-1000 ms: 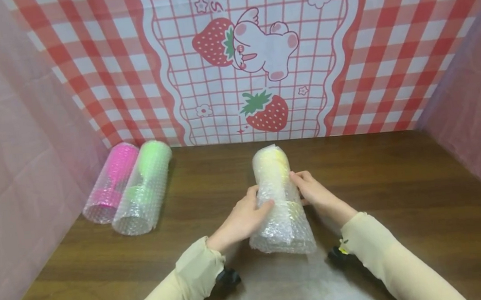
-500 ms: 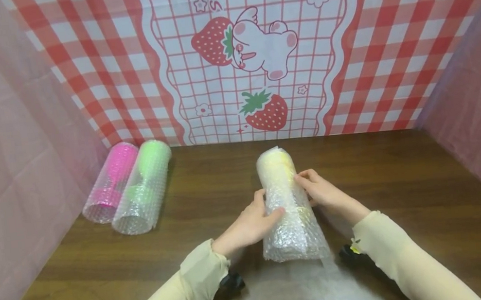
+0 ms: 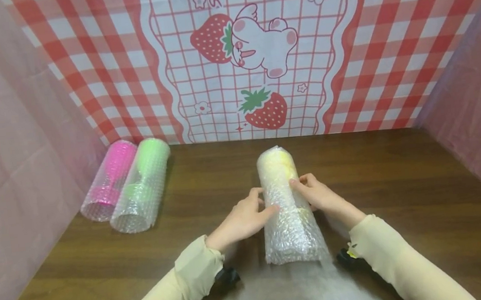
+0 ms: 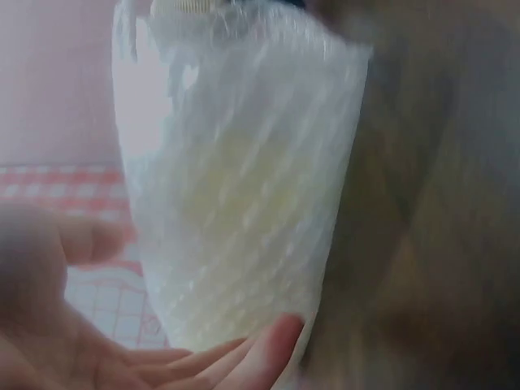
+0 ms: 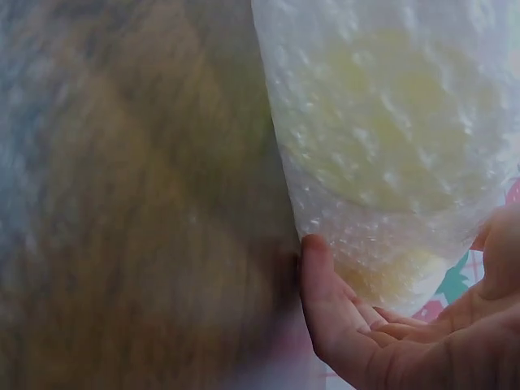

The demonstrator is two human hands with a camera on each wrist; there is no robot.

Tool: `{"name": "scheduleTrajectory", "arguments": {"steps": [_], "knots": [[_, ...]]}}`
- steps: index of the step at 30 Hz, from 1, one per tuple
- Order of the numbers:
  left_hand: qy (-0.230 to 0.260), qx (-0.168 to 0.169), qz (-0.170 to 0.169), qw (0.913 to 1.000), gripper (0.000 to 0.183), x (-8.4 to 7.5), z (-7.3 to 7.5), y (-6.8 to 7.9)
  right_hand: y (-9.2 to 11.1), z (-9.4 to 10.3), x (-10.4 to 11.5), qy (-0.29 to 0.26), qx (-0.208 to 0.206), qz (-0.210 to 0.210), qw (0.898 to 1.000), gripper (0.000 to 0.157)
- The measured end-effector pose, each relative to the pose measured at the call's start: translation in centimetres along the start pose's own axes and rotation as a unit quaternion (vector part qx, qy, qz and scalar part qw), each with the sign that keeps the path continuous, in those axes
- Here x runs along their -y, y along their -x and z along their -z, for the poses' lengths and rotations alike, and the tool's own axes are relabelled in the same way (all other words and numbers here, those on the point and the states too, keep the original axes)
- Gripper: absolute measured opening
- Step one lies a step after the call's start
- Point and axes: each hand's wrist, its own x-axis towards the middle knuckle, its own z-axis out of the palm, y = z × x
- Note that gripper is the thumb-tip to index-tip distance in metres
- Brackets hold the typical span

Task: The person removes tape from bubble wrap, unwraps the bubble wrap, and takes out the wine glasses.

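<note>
A roll of clear bubble wrap (image 3: pixel 291 232) around something yellow lies between both hands, mid-table in the head view. From its left side my left hand (image 3: pixel 244 218) holds it, thumb on top and fingers reaching beneath. My right hand (image 3: pixel 320 195) grips the right side, its thumb near the yellow upper part. Pale yellow shows through the bubble wrap (image 4: pixel 244 187) in the left wrist view, over the fingers. A rounded yellow shape shows through the wrap (image 5: pixel 382 122) in the right wrist view, where the right fingers (image 5: pixel 325 292) curl under the edge.
Two similar bubble-wrapped rolls, one with something pink (image 3: pixel 115 175) inside and one with something green (image 3: pixel 144 179), lie side by side at the table's left. A strawberry-patterned cloth (image 3: pixel 258 70) hangs along the back edge of the brown table (image 3: pixel 401 167). Pink cloth (image 3: pixel 11 144) borders the left side.
The wrapped roll and both hands have shifted slightly right and toward the person. In the last half second, the right thumb has slid left onto the roll's top. The other rolls stay put.
</note>
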Motion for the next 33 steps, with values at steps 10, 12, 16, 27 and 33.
{"name": "scheduleTrajectory", "arguments": {"steps": [10,12,16,27,33], "knots": [[-0.055,-0.122,-0.052,0.9896,0.055,-0.2,1.7,-3.3,-0.3,-0.5,0.2,0.015,-0.018,-0.016,1.000,0.063],[-0.081,-0.136,-0.082,0.9839,0.057,-0.3,2.0,-4.2,-0.3,-0.7,0.3,0.021,-0.024,-0.013,0.999,0.062],[-0.149,-0.155,-0.134,0.9673,0.053,-0.5,2.6,-6.0,-0.3,-1.0,0.6,0.039,-0.035,-0.008,0.999,0.061],[-0.248,-0.099,-0.169,0.9488,0.035,-2.2,3.1,-9.2,-0.2,-1.5,0.8,0.084,-0.058,0.002,0.995,0.062],[-0.300,-0.101,-0.185,0.9303,0.036,-2.3,2.8,-9.5,-0.3,-1.6,0.9,0.086,-0.067,0.011,0.994,0.062]]}}
